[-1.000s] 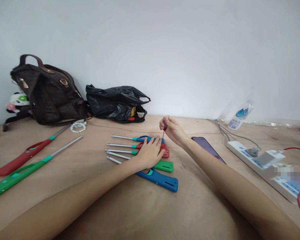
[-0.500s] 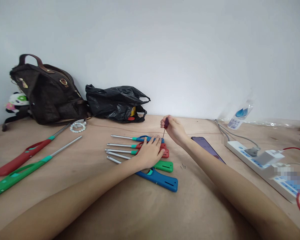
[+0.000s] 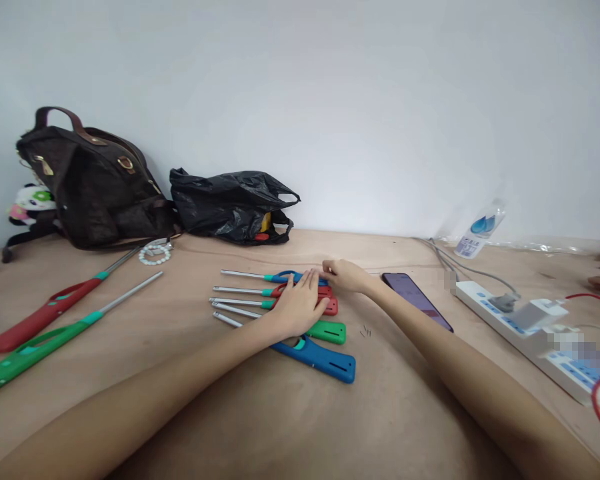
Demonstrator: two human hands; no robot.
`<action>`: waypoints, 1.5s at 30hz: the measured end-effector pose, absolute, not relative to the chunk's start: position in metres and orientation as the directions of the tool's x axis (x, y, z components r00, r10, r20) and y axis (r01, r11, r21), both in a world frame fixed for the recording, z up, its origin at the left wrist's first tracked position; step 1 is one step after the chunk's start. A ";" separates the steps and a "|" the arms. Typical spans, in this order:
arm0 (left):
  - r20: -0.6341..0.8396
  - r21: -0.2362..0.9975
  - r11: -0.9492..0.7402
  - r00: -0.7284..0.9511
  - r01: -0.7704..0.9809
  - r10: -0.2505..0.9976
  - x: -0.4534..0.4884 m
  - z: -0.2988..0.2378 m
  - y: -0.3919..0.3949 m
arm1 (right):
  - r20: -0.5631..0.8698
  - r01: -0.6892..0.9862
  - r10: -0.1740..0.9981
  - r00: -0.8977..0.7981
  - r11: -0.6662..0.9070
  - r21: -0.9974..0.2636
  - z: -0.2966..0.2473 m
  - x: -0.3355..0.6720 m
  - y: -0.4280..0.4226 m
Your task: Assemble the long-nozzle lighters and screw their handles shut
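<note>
Several long-nosed lighters (image 3: 300, 313) with blue, red and green handles lie side by side in the middle of the wooden table (image 3: 260, 413). My left hand (image 3: 299, 303) lies flat across their handles, fingers stretched out and pressing down. My right hand (image 3: 343, 275) rests low on the table at the far end of the row, its fingertips drawn together against the farthest blue lighter (image 3: 280, 276). Whatever those fingers hold is hidden. A few tiny screws (image 3: 365, 331) lie just right of the green handle.
A dark phone (image 3: 416, 300) lies right of my right hand. White power strips (image 3: 520, 327) with cables fill the right side. A long red lighter (image 3: 45, 313) and a long green lighter (image 3: 40, 347) lie at left. A brown bag (image 3: 93, 187), black plastic bag (image 3: 233, 207) and bottle (image 3: 480, 230) stand by the wall.
My right hand, which held a small screwdriver upright over the lighters, has dropped down to the table beside the far blue lighter. My left hand has stayed in place.
</note>
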State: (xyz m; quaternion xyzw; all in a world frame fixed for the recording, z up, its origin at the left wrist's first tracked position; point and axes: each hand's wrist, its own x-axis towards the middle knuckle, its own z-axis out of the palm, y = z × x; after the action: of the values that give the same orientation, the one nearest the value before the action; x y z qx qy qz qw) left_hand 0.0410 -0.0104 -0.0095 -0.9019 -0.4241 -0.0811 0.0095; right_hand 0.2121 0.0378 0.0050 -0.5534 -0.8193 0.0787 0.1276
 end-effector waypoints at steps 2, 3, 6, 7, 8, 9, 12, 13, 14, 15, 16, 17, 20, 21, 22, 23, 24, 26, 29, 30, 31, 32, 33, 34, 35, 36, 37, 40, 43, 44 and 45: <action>0.166 0.056 -0.643 0.628 0.764 0.760 0.041 -0.011 -0.010 | 0.075 0.905 0.924 -0.376 0.384 -0.185 0.005 0.209 0.035; 0.165 0.055 -0.642 0.627 0.765 0.761 0.041 -0.011 -0.010 | 0.056 0.910 0.921 -0.385 0.389 -0.144 0.007 0.207 0.033; 0.151 0.044 -0.638 0.626 0.769 0.765 0.041 -0.010 -0.010 | 0.017 0.914 0.914 -0.405 0.405 -0.033 0.014 0.204 0.027; 0.147 0.039 -0.637 0.626 0.770 0.766 0.041 -0.010 -0.010 | 0.008 0.913 0.913 -0.408 0.408 0.001 0.016 0.203 0.025; 0.144 0.036 -0.636 0.626 0.771 0.767 0.041 -0.009 -0.010 | -0.001 0.911 0.912 -0.410 0.410 0.033 0.018 0.202 0.024; 0.142 0.035 -0.635 0.625 0.772 0.768 0.042 -0.009 -0.010 | -0.008 0.910 0.911 -0.411 0.411 0.062 0.019 0.201 0.022; 0.151 0.044 -0.635 0.623 0.771 0.767 0.042 -0.009 -0.010 | -0.023 0.902 0.910 -0.414 0.413 0.126 0.021 0.197 0.020; 0.157 0.050 -0.636 0.623 0.770 0.766 0.042 -0.009 -0.010 | -0.026 0.899 0.909 -0.416 0.415 0.139 0.022 0.197 0.019; 0.162 0.057 -0.637 0.623 0.769 0.766 0.042 -0.009 -0.010 | -0.027 0.897 0.908 -0.417 0.416 0.149 0.023 0.196 0.019; 0.163 0.061 -0.638 0.623 0.768 0.765 0.042 -0.009 -0.010 | -0.029 0.895 0.908 -0.418 0.417 0.155 0.025 0.196 0.019; 0.160 0.064 -0.637 0.623 0.768 0.766 0.042 -0.009 -0.010 | -0.029 0.895 0.908 -0.418 0.417 0.158 0.028 0.197 0.018; 0.153 0.066 -0.636 0.622 0.768 0.768 0.042 -0.008 -0.011 | -0.028 0.895 0.908 -0.417 0.416 0.159 0.032 0.198 0.018; 0.137 0.067 -0.632 0.621 0.772 0.772 0.041 -0.008 -0.011 | -0.035 0.896 0.906 -0.421 0.421 0.139 0.050 0.207 0.012; 0.136 0.065 -0.633 0.622 0.771 0.771 0.041 -0.008 -0.011 | -0.053 0.890 0.899 -0.435 0.439 0.122 0.056 0.212 0.008; 0.138 0.061 -0.635 0.623 0.770 0.770 0.041 -0.008 -0.011 | -0.080 0.883 0.888 -0.453 0.459 0.100 0.061 0.216 0.003; 0.143 0.057 -0.638 0.626 0.768 0.767 0.041 -0.008 -0.011 | -0.130 0.867 0.865 -0.484 0.494 0.057 0.065 0.220 -0.003; 0.148 0.053 -0.641 0.629 0.766 0.763 0.041 -0.008 -0.011 | -0.240 0.838 0.807 -0.539 0.542 -0.059 0.067 0.224 -0.009; 0.151 0.051 -0.643 0.630 0.764 0.762 0.041 -0.008 -0.011 | -0.379 0.818 0.727 -0.573 0.539 -0.203 0.066 0.230 -0.022; 0.123 0.047 -0.635 0.626 0.771 0.770 0.041 -0.007 -0.011 | -0.442 0.832 0.707 -0.553 0.497 -0.246 0.058 0.237 -0.036; 0.111 0.047 -0.631 0.624 0.775 0.774 0.041 -0.006 -0.011 | -0.435 0.840 0.719 -0.542 0.484 -0.247 0.056 0.240 -0.038; 0.100 0.048 -0.627 0.621 0.777 0.777 0.041 -0.005 -0.011 | -0.412 0.850 0.744 -0.527 0.465 -0.247 0.054 0.242 -0.039; 0.093 0.051 -0.626 0.621 0.778 0.778 0.040 -0.005 -0.011 | -0.367 0.861 0.780 -0.507 0.442 -0.251 0.054 0.244 -0.040; 0.089 0.056 -0.628 0.622 0.776 0.778 0.040 -0.004 -0.011 | -0.300 0.868 0.820 -0.488 0.420 -0.264 0.055 0.247 -0.040; 0.085 0.062 -0.629 0.624 0.775 0.777 0.040 -0.004 -0.011 | -0.213 0.869 0.858 -0.467 0.402 -0.287 0.056 0.249 -0.040; 0.083 0.071 -0.631 0.626 0.773 0.776 0.040 -0.004 -0.010 | -0.120 0.863 0.886 -0.447 0.393 -0.317 0.059 0.251 -0.040; 0.079 0.084 -0.633 0.628 0.770 0.774 0.039 -0.004 -0.009 | -0.027 0.849 0.901 -0.433 0.397 -0.348 0.061 0.252 -0.040; 0.079 0.101 -0.636 0.631 0.765 0.772 0.039 -0.003 -0.007 | 0.064 0.830 0.902 -0.426 0.418 -0.369 0.063 0.253 -0.041; 0.086 0.158 -0.657 0.653 0.737 0.753 0.034 0.000 -0.006 | 0.313 0.801 0.843 -0.437 0.523 -0.291 0.065 0.253 -0.047; 0.070 0.174 -0.700 0.700 0.693 0.711 0.022 0.007 -0.013 | 0.454 0.804 0.748 -0.484 0.585 -0.107 0.052 0.253 -0.056; 0.068 0.169 -0.719 0.720 0.675 0.691 0.016 0.009 -0.019 | 0.465 0.800 0.728 -0.504 0.596 -0.066 0.045 0.254 -0.059; 0.061 0.163 -0.745 0.747 0.647 0.662 0.010 0.010 -0.025 | 0.457 0.794 0.716 -0.529 0.608 -0.033 0.037 0.255 -0.061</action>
State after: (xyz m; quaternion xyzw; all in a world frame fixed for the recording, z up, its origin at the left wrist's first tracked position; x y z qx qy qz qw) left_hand 0.0100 -0.0250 0.0100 -0.9323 -0.3509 -0.0576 -0.0659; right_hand 0.2550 -0.0611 0.0366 -0.4338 -0.8696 -0.0896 0.2179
